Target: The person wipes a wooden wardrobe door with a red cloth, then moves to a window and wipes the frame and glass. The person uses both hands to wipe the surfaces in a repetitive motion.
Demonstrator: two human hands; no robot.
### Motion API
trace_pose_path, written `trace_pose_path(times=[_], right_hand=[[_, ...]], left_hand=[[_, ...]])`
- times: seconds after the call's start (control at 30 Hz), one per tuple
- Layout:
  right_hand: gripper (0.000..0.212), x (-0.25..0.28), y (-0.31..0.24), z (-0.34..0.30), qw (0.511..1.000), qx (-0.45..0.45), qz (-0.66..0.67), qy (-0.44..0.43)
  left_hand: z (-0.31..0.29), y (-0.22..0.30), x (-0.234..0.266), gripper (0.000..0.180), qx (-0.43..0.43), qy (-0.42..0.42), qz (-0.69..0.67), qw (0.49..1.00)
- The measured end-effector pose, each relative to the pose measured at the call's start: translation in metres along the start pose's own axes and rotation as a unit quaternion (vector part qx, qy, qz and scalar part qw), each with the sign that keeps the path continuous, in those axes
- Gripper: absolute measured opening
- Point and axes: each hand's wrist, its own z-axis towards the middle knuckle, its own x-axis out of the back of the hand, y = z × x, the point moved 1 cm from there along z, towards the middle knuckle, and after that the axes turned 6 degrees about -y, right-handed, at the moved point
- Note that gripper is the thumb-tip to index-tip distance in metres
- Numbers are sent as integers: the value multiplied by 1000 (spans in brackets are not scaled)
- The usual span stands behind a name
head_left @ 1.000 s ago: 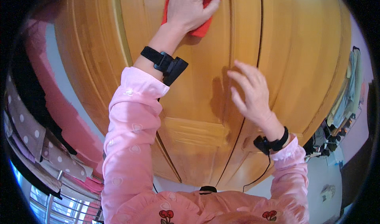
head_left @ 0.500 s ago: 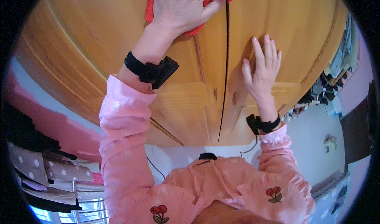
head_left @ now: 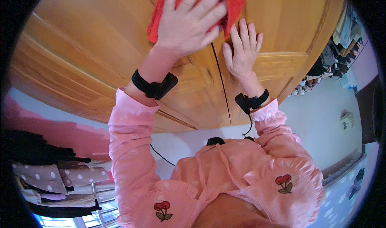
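My left hand presses a red cloth against a tall wooden wardrobe, its fingers bent a little and spread over the fabric. Cloth edges stick out on both sides of the hand, and the upper part runs out of the picture. To the right of the dark gap between the two doors, my right hand rests on the wood with fingers stretched and nothing in it. Black straps with small dark boxes sit on both wrists, below pink sleeves.
At the lower left, folded clothes hang on a metal rack beside a pink and white wall. Shoes and clothes are piled on the right past the wardrobe. A small pale object lies on the light floor.
My left hand and the red cloth appear lower in the picture, with more of the fingers showing. My right hand has come up and left, nearer the cloth. The view has also tilted.
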Motion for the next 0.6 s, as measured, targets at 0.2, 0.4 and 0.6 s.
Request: trace_pose_path(times=[0.2, 0.4, 0.6], right_hand=[[55, -2, 0, -1, 999, -3, 27, 22], [54, 2, -2, -1, 1000, -1, 25, 12], [54, -2, -2, -1, 999, 7, 43, 26]], left_hand=[[9, -1, 0, 48, -17, 17, 10, 1000], [23, 1, -3, 59, 94, 85, 32, 991], [8, 13, -13, 52, -6, 57, 11, 998]])
